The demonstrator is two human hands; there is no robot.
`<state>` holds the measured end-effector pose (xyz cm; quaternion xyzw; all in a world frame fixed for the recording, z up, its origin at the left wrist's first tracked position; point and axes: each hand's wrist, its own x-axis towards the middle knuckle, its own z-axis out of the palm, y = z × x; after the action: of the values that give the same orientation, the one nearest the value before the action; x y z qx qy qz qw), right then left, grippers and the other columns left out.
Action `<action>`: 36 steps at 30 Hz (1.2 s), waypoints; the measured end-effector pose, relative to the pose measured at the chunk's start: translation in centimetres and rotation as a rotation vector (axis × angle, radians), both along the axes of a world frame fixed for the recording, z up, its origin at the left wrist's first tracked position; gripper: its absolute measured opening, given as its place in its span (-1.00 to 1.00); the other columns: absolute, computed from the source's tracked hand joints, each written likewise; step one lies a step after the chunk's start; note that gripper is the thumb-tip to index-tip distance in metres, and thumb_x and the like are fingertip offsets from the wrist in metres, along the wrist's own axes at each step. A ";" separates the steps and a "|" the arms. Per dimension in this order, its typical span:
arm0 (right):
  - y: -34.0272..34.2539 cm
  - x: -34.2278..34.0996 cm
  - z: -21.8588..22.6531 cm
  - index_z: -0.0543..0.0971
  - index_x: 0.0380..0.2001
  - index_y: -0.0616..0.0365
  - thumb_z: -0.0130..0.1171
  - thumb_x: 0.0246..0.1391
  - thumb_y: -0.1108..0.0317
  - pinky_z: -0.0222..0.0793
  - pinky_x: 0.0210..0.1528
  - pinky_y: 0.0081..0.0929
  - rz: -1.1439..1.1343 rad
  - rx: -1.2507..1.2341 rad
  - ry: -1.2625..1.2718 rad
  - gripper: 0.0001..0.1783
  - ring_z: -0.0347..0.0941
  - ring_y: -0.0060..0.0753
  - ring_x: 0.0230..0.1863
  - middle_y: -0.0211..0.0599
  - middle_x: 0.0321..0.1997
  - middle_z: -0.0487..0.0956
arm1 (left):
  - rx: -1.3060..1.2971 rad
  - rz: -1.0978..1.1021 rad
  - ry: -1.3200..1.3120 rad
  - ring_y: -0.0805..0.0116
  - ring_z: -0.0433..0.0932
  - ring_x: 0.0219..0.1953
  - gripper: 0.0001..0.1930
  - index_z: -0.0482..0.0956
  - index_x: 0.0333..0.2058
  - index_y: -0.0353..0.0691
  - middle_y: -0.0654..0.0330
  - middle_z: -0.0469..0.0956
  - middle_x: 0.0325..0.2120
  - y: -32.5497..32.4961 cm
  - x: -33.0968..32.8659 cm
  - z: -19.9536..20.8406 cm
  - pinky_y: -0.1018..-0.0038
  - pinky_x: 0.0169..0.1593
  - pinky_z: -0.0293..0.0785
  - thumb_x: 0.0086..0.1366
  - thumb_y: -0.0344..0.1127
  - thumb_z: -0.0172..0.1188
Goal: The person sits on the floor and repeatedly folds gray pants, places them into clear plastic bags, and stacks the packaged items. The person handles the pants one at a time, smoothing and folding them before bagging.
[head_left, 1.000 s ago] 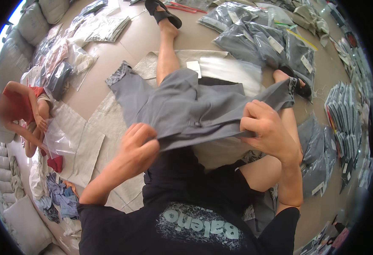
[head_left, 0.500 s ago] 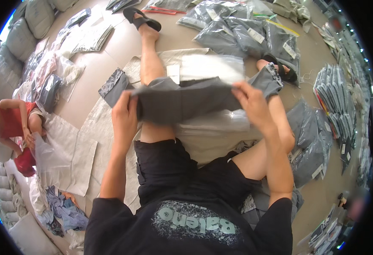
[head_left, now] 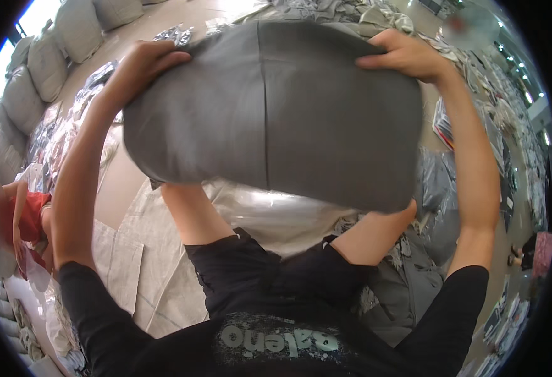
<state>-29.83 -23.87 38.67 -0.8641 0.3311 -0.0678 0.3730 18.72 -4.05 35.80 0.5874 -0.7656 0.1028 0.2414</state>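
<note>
A broad beige cloth [head_left: 166,267] is covering the floor beneath the person's legs, probably keeping fabric off the tiles. Bulky pale sacks [head_left: 78,41] are standing along the left, apparently leaving the middle floor for working. Nearer on that side, a co-worker in a red top [head_left: 36,207] is sitting low, well apart from the person. The grey garment [head_left: 270,119] is hanging, spread wide, in the air above the person's thighs — blurred along its lower edge, with a dark seam [head_left: 264,107] running down near its middle. Loose grey clothes [head_left: 408,283] are lying beside the right thigh, seemingly within easy reach, while clear plastic [head_left: 263,198] is showing just past the garment's lower edge, partly hidden by it. The left hand [head_left: 152,61] is pinching the garment near its upper left corner, fingers nearly closed; the right hand [head_left: 408,55] is gripping near the upper right, thumb and fingers closing on the cloth. They are holding well apart — likely so the fabric is staying stretched rather than bunching between them.
</note>
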 end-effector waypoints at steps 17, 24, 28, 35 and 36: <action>-2.2 -1.2 -0.6 0.71 -0.05 0.21 0.30 0.38 -0.08 0.56 -0.18 -0.61 -0.304 -0.155 -0.444 -0.49 0.67 -0.67 -0.26 -0.46 -0.20 0.76 | -0.095 -0.046 0.295 0.34 0.70 -0.30 -0.58 0.74 -0.08 -0.42 0.11 0.74 -0.34 -10.5 -3.3 5.3 0.38 -0.08 0.60 0.49 -0.08 0.27; -2.5 -2.7 1.8 0.66 0.09 0.22 0.27 0.38 -0.15 0.58 -0.14 -0.63 -0.388 -0.285 -0.454 -0.39 0.68 -0.63 -0.20 -0.38 -0.14 0.76 | 0.029 -0.032 1.013 0.43 0.70 -0.40 -0.62 0.68 -0.02 -0.39 0.19 0.73 -0.35 -14.1 -7.4 7.2 0.46 -0.26 0.64 0.53 -0.12 0.22; -1.5 -3.0 3.7 0.63 0.14 0.24 0.21 0.44 0.11 0.60 -0.17 -0.54 -0.398 -0.198 -0.538 -0.56 0.67 -0.57 -0.18 -0.31 -0.10 0.75 | -0.178 -0.069 1.118 0.39 0.68 -0.40 -0.67 0.68 -0.07 -0.39 0.16 0.70 -0.36 -15.6 -8.2 7.3 0.44 -0.24 0.64 0.54 -0.17 0.19; 3.5 0.1 5.0 0.66 0.04 0.24 0.13 0.50 0.15 0.62 -0.24 -0.46 -0.464 -0.072 -0.976 -0.63 0.68 -0.50 -0.27 -0.33 -0.15 0.74 | -0.394 -0.075 1.157 0.30 0.67 -0.38 -0.70 0.57 -0.03 -0.44 0.05 0.62 -0.24 -10.6 -15.6 8.6 0.41 -0.34 0.73 0.55 -0.27 0.06; 4.1 0.3 5.2 0.66 0.05 0.23 0.11 0.51 0.14 0.63 -0.21 -0.44 -0.468 -0.076 -0.997 -0.63 0.69 -0.46 -0.25 -0.30 -0.14 0.74 | -0.427 -0.115 1.209 0.31 0.66 -0.38 -0.69 0.57 -0.02 -0.45 0.05 0.62 -0.23 -10.0 -16.2 8.9 0.43 -0.34 0.72 0.55 -0.26 0.06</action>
<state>-29.52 -19.72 43.88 -0.6437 0.2947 -0.5618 0.4280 2.54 -14.07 44.65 0.4389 -0.4873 -0.1095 0.7470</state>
